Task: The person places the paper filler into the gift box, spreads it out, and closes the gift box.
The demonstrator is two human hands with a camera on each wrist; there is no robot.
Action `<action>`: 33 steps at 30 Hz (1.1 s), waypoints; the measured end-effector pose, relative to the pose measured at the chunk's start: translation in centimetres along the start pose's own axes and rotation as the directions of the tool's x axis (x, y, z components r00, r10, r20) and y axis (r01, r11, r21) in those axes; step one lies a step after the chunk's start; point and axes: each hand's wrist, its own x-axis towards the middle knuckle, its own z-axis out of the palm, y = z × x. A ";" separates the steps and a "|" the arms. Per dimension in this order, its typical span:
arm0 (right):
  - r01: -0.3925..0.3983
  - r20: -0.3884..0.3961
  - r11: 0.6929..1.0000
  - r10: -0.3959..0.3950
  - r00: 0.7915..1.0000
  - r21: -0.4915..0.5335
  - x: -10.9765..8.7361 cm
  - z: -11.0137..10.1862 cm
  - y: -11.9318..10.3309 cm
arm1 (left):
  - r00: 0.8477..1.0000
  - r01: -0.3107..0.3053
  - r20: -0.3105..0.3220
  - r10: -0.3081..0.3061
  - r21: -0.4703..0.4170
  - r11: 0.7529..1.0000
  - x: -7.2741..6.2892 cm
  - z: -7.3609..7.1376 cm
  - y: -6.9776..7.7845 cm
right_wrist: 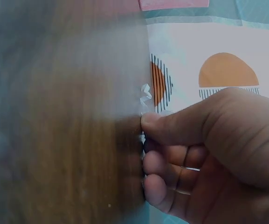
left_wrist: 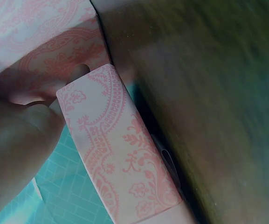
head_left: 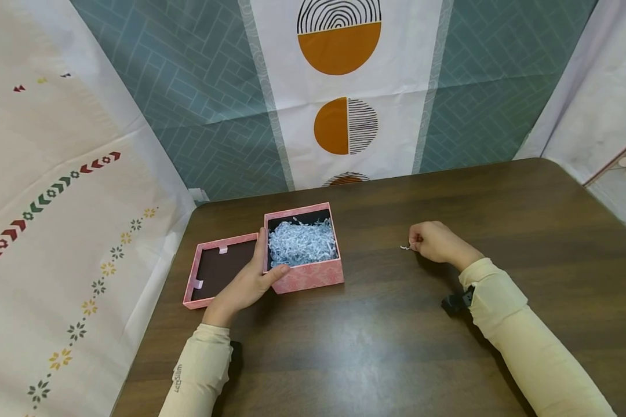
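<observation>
Open gift box filled with shredded paper; one strand outside, lid off

The pink patterned gift box [head_left: 313, 279] stands upright on the wood-grain table [head_left: 386, 336], left of centre. The left hand [head_left: 244, 285] is set on its near left corner, thumb and fingers spread apart, fingers along the left wall and thumb at the front. The right hand [head_left: 439, 242], well to the right of the box, pinches a crinkled paper strand [head_left: 405, 248] between thumb and forefinger, low over the tabletop; the other fingers are folded in.

Progress, as judged: the pale blue shredded paper [head_left: 302, 243] is in the box, lying below the rim at the back. Outstanding are the loose strand, outside the box, and the lid [head_left: 221, 269], which lies inner side up to the left, its dark lining and two pale tabs showing.

Limits of inspection: the shreds hide the box floor and anything beneath them. The left hand covers part of the lid's right side, so any join to the box cannot be confirmed. Whether the strand touches the table cannot be told. The table surface is blurred in both wrist views.
</observation>
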 end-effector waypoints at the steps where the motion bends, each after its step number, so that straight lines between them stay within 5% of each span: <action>1: 0.007 0.006 1.000 -0.007 1.000 0.000 0.1 0.1 -0.1 | 1.000 -0.001 -0.001 0.001 -0.002 1.000 -0.1 0.0 -0.1; 8: 0.053 0.006 0.991 -0.054 0.999 0.124 0.7 0.1 0.2 | 1.000 0.009 -0.009 -0.009 -0.013 1.000 -0.3 0.0 -0.6; 17: 0.016 -0.089 0.934 0.017 0.996 0.358 1.1 -1.4 -0.7 | 1.000 0.020 -0.002 -0.020 -0.015 1.000 -0.2 -0.2 -0.6; 25: 0.103 -0.191 0.898 -0.022 0.981 0.427 3.2 -2.5 -7.1 | 1.000 0.003 -0.005 -0.003 -0.004 1.000 -0.1 -0.5 -0.4; 33: 0.117 -0.274 0.903 0.001 0.962 0.414 6.6 -0.2 -14.1 | 1.000 -0.015 0.000 0.015 -0.013 1.000 0.0 -0.2 -0.2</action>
